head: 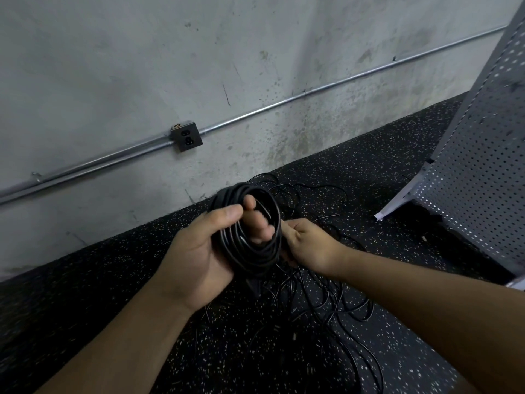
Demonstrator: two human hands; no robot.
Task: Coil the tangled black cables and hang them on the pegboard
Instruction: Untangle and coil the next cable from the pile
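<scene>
A: Why's the left hand (204,248) gripping like that?
B: Fingers are going thru the coil (255,260), thumb's clamping on top, prob. keeping the loops from springing apart.
A: And the right hand (309,243)?
B: It's curling round the coil's right edge, likely laying in the next loop.
A: The rest?
B: Loose cables (326,302) are lying on the floor (85,294) below both hands. Pegboard (477,166) is standing well right of them, w/ no coil showing on it.

Black rubber floor (85,294) flecked with white. Loose black cables (326,308) sprawl in a tangle across it from the centre toward 5 o'clock. A perforated grey pegboard (468,180) stands on it at 3 o'clock.
</scene>
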